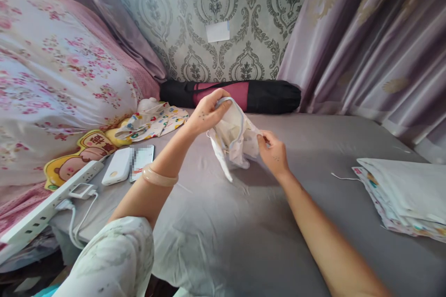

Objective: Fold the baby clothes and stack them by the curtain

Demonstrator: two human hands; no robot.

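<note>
Both hands hold a small, whitish cloth garment (232, 132) with pale blue edging, lifted a little above the grey bed sheet. My left hand (208, 113) pinches its upper edge between thumb and fingers. Lower down and to the right, my right hand (273, 151) grips the side of the same cloth with fingers closed. The garment hangs crumpled between the hands, and a narrow white flap dangles at its left. Its exact kind I cannot make out.
A stack of folded cloths (407, 195) lies at the right. At the left are a white power strip (52, 204), a power bank (117, 167), a phone (143, 160), a yellow plush (80, 158) and a patterned cloth (156, 123). A black-and-maroon roll bag (272, 96) lies against the wall.
</note>
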